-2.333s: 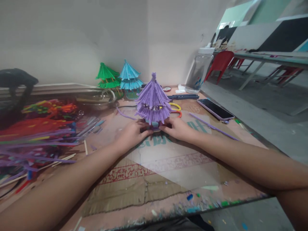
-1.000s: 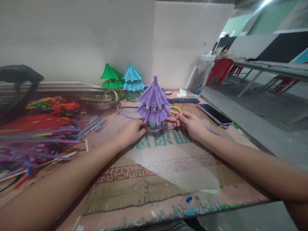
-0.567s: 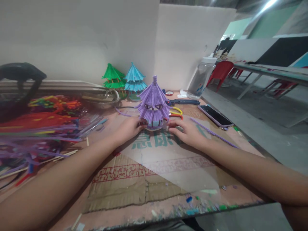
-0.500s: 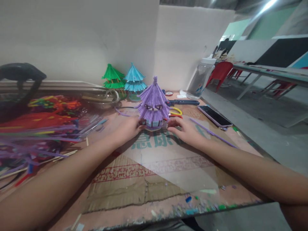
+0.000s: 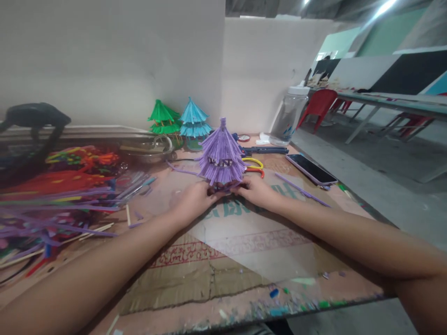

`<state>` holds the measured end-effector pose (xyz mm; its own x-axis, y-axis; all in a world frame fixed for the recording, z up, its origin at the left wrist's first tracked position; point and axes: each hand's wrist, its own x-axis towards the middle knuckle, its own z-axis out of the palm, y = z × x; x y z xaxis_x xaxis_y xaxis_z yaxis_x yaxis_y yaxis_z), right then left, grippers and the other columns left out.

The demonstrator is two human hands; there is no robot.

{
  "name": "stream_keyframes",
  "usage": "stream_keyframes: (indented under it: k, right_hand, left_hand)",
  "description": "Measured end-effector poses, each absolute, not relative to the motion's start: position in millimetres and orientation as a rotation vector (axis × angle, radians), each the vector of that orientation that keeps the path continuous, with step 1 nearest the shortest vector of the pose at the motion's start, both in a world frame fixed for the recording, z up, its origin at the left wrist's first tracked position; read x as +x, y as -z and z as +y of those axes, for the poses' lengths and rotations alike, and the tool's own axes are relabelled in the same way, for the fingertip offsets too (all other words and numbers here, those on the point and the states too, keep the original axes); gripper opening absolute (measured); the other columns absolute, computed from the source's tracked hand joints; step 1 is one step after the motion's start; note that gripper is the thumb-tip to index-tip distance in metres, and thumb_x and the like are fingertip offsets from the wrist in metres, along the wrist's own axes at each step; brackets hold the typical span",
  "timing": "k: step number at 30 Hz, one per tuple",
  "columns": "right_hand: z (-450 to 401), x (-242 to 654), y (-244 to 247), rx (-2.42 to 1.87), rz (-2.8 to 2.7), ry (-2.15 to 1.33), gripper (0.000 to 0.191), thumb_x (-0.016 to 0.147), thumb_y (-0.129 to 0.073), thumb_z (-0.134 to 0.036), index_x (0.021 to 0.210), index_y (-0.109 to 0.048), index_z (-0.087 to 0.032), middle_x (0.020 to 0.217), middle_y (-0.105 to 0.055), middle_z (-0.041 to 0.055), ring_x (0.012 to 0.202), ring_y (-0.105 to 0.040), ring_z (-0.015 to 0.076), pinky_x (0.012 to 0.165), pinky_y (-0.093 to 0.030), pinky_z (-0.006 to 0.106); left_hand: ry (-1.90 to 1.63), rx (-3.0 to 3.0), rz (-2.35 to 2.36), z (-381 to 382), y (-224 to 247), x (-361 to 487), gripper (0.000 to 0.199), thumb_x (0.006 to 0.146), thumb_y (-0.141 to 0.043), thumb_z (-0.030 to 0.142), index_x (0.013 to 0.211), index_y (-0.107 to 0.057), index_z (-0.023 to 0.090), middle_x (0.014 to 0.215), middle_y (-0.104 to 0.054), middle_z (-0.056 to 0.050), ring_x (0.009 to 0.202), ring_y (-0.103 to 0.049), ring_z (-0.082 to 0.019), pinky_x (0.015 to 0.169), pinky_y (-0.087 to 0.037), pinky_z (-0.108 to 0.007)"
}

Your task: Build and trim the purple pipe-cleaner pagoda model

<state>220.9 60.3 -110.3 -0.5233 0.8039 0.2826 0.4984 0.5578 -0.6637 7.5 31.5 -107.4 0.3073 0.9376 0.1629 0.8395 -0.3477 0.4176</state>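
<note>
A purple model pagoda (image 5: 222, 148) made of fuzzy pipe cleaners stands in front of me, with two tiered roofs and a knobbed tip. My left hand (image 5: 199, 201) has its fingers closed on the near left of its base. On the near right of the base, my right hand (image 5: 257, 191) grips with thumb and fingers. The hands nearly meet and cover most of the base. Beneath them lies a clear sheet over printed cardboard (image 5: 174, 291).
Green (image 5: 164, 116) and blue model pagodas (image 5: 194, 118) stand by the wall. Colourful pipe cleaners (image 5: 70, 204) and sticks are piled at left. Scissors (image 5: 254, 163), a glue gun (image 5: 267, 150), a water bottle (image 5: 289, 114) and a phone (image 5: 310, 169) lie or stand at right.
Both hands have come closer together around the front of the purple pagoda's base. The pagoda now tips slightly towards me, its lower part more covered. The view has shifted a little.
</note>
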Motion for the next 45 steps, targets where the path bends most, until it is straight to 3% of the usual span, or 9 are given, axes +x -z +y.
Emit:
stream_keyframes:
  k: [9, 17, 21, 27, 37, 45]
  right_hand:
    - [51.8, 217.6, 109.2, -1.058, -2.209, -0.69, 0.013, 0.082, -0.062, -0.016, 0.081, -0.075, -0.016, 0.08, -0.074, 0.0048, 0.073, -0.064, 0.0183, 0.069, -0.046, 0.027]
    - [55.0, 216.8, 108.0, -1.111, -2.181, -0.701, 0.021, 0.083, -0.054, -0.015, 0.068, -0.069, -0.016, 0.061, -0.066, 0.0025, 0.06, -0.059, 0.0151, 0.062, -0.043, 0.026]
    - [53.6, 212.4, 107.4, -1.14, -2.208, -0.569, 0.021, 0.079, -0.054, -0.013, 0.061, -0.063, -0.017, 0.052, -0.058, -0.0003, 0.053, -0.053, 0.0128, 0.053, -0.036, 0.023]
    - [58.0, 210.5, 101.5, -1.129, -2.245, -0.81, 0.024, 0.081, -0.055, -0.016, 0.057, -0.057, -0.017, 0.041, -0.047, -0.0051, 0.04, -0.043, 0.0089, 0.046, -0.032, 0.022]
    - [60.3, 212.5, 97.1, -1.188, -2.35, -0.82, 0.026, 0.087, -0.053, -0.02, 0.061, -0.054, -0.018, 0.043, -0.05, -0.0044, 0.044, -0.05, 0.0103, 0.048, -0.036, 0.022]
    - [66.9, 215.8, 103.5, -1.131, -2.43, -0.547, 0.015, 0.082, -0.059, -0.015, 0.067, -0.061, -0.016, 0.057, -0.058, -0.0008, 0.056, -0.052, 0.0118, 0.055, -0.034, 0.023]
  left_hand:
    - [-0.704, 2.355, 1.512, 37.3, 117.0, 7.3, 0.028, 0.087, -0.058, 0.042, 0.082, -0.072, 0.018, 0.069, -0.07, -0.004, 0.061, -0.06, -0.016, 0.055, -0.033, -0.024]
    - [-0.69, 2.45, 1.617, 36.1, 116.1, 10.8, 0.026, 0.09, -0.053, 0.034, 0.09, -0.072, 0.016, 0.08, -0.073, -0.009, 0.07, -0.066, -0.021, 0.06, -0.039, -0.027]
    - [-0.709, 2.467, 1.556, 37.1, 116.8, 11.6, 0.027, 0.091, -0.053, 0.036, 0.089, -0.072, 0.017, 0.079, -0.073, -0.009, 0.07, -0.066, -0.021, 0.061, -0.038, -0.027]
    - [-0.749, 2.408, 1.565, 38.4, 117.3, 11.6, 0.025, 0.09, -0.056, 0.036, 0.09, -0.072, 0.017, 0.078, -0.072, -0.008, 0.069, -0.064, -0.019, 0.061, -0.038, -0.026]
    - [-0.761, 2.424, 1.548, 40.0, 119.2, 12.8, 0.036, 0.093, -0.05, 0.043, 0.082, -0.071, 0.015, 0.072, -0.07, -0.008, 0.065, -0.063, -0.019, 0.059, -0.034, -0.027]
    - [-0.642, 2.502, 1.568, 38.9, 116.7, 11.1, 0.03, 0.092, -0.052, 0.04, 0.092, -0.071, 0.017, 0.082, -0.073, -0.009, 0.072, -0.065, -0.021, 0.061, -0.036, -0.027]
